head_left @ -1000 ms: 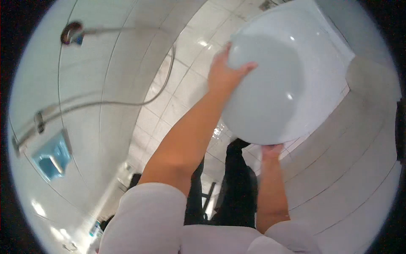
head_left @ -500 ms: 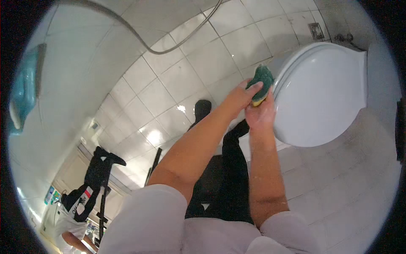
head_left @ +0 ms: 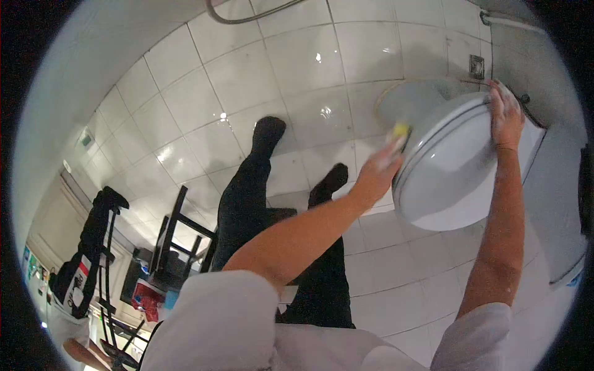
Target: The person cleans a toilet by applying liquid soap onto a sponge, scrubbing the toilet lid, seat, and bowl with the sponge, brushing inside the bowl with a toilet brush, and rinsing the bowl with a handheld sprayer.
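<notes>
Left hand pinching sponge beside toilet lid; right hand spread on lid edge. Soapsuds on both: sponge could slip free, right hand skid off.

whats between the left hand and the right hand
In the head view, the white toilet lid lies between them. The left hand holds a sponge beside it, and the right hand is over its edge.
</notes>
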`<state>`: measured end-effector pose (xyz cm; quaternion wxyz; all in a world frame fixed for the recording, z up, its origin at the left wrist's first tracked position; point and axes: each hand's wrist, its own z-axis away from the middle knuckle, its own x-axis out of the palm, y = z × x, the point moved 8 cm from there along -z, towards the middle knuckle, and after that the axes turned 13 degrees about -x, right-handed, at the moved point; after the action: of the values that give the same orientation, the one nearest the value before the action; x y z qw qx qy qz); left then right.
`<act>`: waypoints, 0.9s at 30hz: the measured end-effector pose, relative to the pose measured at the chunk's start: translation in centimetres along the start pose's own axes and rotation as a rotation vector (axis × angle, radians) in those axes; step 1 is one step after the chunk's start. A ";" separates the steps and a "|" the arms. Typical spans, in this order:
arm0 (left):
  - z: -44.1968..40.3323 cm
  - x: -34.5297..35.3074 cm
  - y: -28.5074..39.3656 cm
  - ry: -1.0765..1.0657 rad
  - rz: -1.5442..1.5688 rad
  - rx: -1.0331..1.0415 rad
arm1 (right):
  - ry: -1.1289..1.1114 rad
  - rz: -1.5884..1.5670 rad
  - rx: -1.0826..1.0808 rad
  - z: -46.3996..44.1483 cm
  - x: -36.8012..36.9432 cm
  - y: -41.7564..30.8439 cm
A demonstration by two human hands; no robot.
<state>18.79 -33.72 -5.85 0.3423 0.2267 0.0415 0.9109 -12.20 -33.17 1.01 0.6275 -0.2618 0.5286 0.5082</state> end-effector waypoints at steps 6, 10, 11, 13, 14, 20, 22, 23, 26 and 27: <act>0.0 2.5 -4.2 0.108 0.325 -0.097 | 0.083 -0.300 -0.113 0.2 -2.6 -0.8; -0.5 5.9 14.7 -0.031 -0.394 0.402 | 0.088 -0.469 -0.012 0.8 -1.8 0.2; 0.1 7.5 14.5 -0.038 -0.388 0.425 | 0.097 -0.532 0.025 0.6 -1.9 0.7; 6.0 11.1 12.8 0.326 -0.708 1.001 | 0.075 -0.440 -0.081 0.8 -2.4 0.2; 6.5 11.6 9.9 0.283 -0.818 1.008 | 0.039 -0.366 -0.111 0.8 -2.7 -0.5; 6.3 1.7 7.8 0.474 -0.916 0.705 | 0.150 -0.237 0.252 7.6 -1.3 2.7; 2.4 -0.3 6.3 0.337 -0.505 0.245 | 0.125 -0.224 0.355 9.5 0.1 3.6; 1.2 0.3 8.0 0.331 -0.538 0.268 | 0.142 -0.250 0.399 9.8 -0.1 3.1; -4.7 5.7 15.9 0.136 -0.746 0.337 | 0.146 -0.257 0.467 9.7 -0.8 2.5; -6.5 8.7 18.1 0.097 -0.880 0.417 | 0.125 -0.241 0.473 9.7 -1.0 2.3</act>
<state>-0.81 -41.39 -4.15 0.6400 0.2086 0.3309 0.6614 -10.40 -24.34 5.34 0.6932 -0.1998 0.6355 0.2752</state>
